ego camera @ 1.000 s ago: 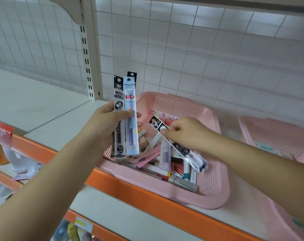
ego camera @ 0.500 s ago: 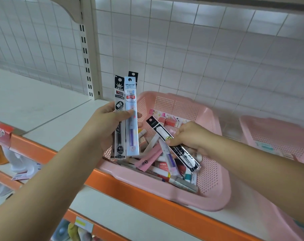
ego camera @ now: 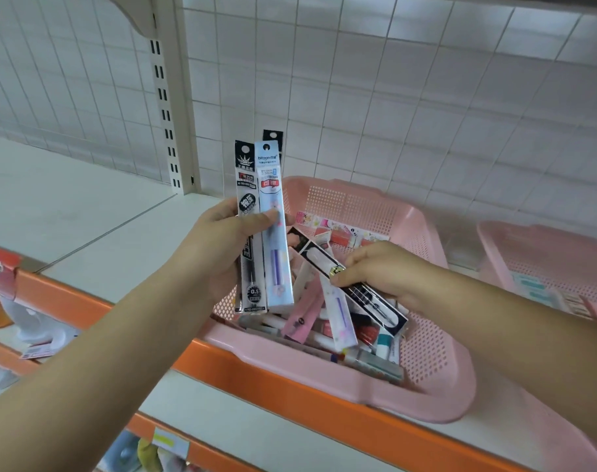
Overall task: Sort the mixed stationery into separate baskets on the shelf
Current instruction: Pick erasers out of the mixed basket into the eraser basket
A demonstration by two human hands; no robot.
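Landmark: pink basket (ego camera: 324,391) on the white shelf (ego camera: 103,233), its front rim at the orange edge strip (ego camera: 256,379).

L hand (ego camera: 218,247) is above the basket's left-front corner. Fingers & thumb are curled round a fan of long refill pks held upright. The black pk (ego camera: 246,240) is on the outer side and the pale blue pk (ego camera: 274,233) is next to it toward basket centre, w/ the thumb across both. The top of a 3rd black pk (ego camera: 272,139) peeks out behind the blue one.

R hand (ego camera: 385,274) is over the basket's middle, thumb & fingertips pinching a black-and-white pk (ego camera: 375,301) approx mid-length. This pk is tilted, one end toward the basket's back-left and the other toward its right-front. Can't tell if it clears the heap below.

In the basket is the mixed stationery pile (ego camera: 310,338): a pink pk (ego camera: 304,311), a pale pk w/ purple refill (ego camera: 339,311), pens & small boxes, heaped toward front & centre.

A second pink basket (ego camera: 546,260) sits right of the first, apart from it, w/ a few flat items inside. A wire grid panel (ego camera: 392,97) stands behind the basket, and a slotted post (ego camera: 167,97) is to its back-left.
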